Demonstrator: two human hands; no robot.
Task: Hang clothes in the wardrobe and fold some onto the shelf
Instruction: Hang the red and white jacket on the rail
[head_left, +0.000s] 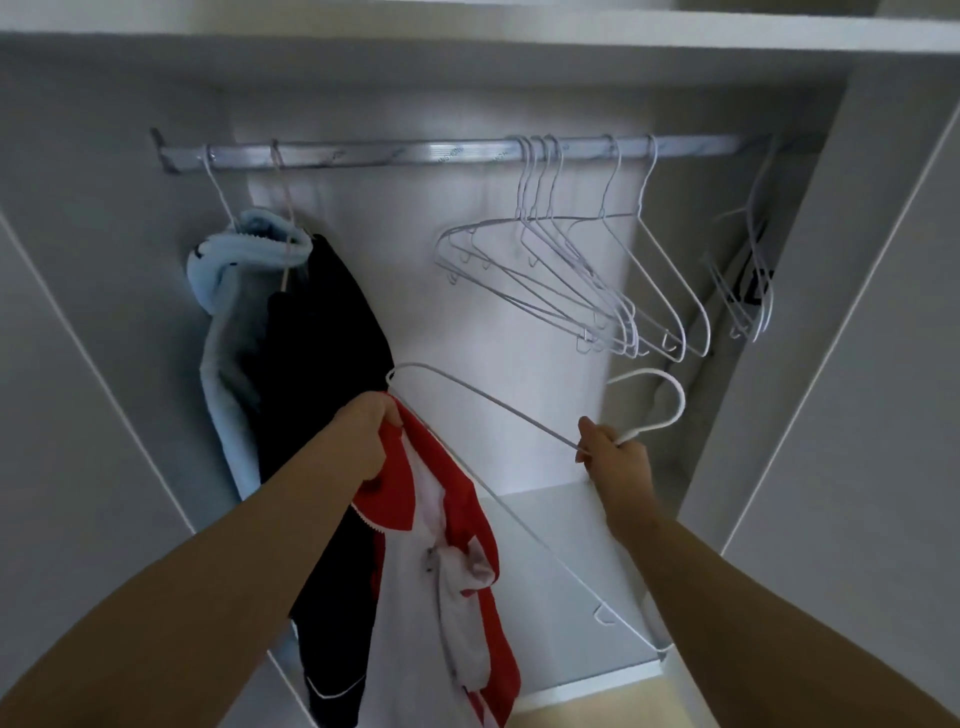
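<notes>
— Red-and-white garment (457, 519): where was it?
— It hung from my left grip (366, 441), which was clenched on its upper edge, in front of the wardrobe (104, 208) and below the rail (363, 155).
— And the right grip (615, 457)?
— I saw it pinching a white wire hanger (681, 401) at the neck, with the hanger's far end against the garment.
— What else was there?
— A black garment (322, 338) and a light blue garment (228, 322) hung at the rail's left end. Empty hangers (608, 306) were on the right, above a white shelf (571, 545).

White wardrobe (119, 171) interior, open doors (872, 389) at both sides, pale floor (592, 699) below.
</notes>
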